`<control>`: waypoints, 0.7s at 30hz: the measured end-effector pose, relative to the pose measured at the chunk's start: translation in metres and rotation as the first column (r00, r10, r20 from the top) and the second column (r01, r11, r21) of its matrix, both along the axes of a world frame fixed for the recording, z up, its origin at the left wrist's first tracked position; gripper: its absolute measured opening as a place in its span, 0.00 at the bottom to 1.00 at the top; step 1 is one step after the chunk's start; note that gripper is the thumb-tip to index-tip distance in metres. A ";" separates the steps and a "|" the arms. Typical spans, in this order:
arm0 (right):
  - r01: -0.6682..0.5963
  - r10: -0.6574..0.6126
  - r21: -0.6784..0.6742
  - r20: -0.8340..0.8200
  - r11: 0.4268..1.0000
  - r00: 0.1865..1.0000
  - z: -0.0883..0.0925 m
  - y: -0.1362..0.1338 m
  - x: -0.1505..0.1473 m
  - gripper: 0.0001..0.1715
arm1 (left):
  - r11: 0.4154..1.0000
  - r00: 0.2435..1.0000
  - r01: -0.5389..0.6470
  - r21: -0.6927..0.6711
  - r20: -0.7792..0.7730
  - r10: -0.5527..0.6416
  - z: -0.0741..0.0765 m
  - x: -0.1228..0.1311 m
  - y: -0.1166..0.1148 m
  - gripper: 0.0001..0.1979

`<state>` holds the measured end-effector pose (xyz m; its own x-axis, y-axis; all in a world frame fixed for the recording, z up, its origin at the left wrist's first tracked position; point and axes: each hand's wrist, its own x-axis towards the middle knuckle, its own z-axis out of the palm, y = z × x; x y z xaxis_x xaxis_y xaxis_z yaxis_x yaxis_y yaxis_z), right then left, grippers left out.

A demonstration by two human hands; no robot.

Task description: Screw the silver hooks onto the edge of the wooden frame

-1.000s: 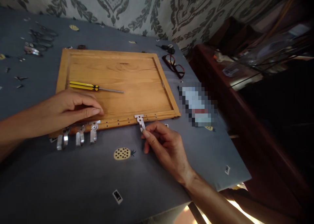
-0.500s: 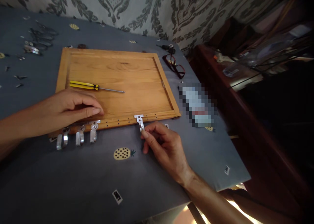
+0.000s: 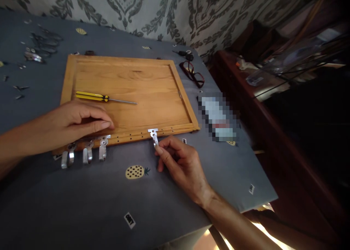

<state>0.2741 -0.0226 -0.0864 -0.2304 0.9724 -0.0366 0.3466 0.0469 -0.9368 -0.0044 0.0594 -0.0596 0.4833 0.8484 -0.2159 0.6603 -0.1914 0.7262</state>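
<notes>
On wooden frame (image 3: 124,137) | right fingers (image 3: 167,158) pinched on metal hook (image 3: 154,138) | left fingers (image 3: 95,126) half-curled, hold unclear | square hook to frame

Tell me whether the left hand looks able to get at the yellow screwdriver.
Probably yes: the left hand holds nothing that shows, and the yellow screwdriver lies uncovered close beyond it, with nothing visible between them.
</notes>
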 end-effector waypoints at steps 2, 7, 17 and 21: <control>-0.004 0.004 0.012 0.007 1.000 1.000 0.000 0.000 0.000 0.11 | 1.000 1.000 -0.012 -0.027 0.005 0.012 -0.001 0.000 -0.001 0.23; -0.019 0.018 0.052 0.025 0.998 1.000 -0.001 0.001 0.001 0.11 | 1.000 1.000 -0.007 0.023 -0.005 0.007 -0.001 -0.001 0.000 0.24; -0.021 0.021 0.042 0.004 0.999 1.000 -0.003 0.002 0.002 0.11 | 0.998 1.000 0.020 0.058 -0.009 -0.019 0.003 0.002 0.001 0.22; -0.021 0.021 0.018 -0.022 1.000 1.000 -0.005 0.002 0.002 0.11 | 0.998 1.000 0.019 0.057 -0.005 -0.019 0.002 0.001 0.001 0.22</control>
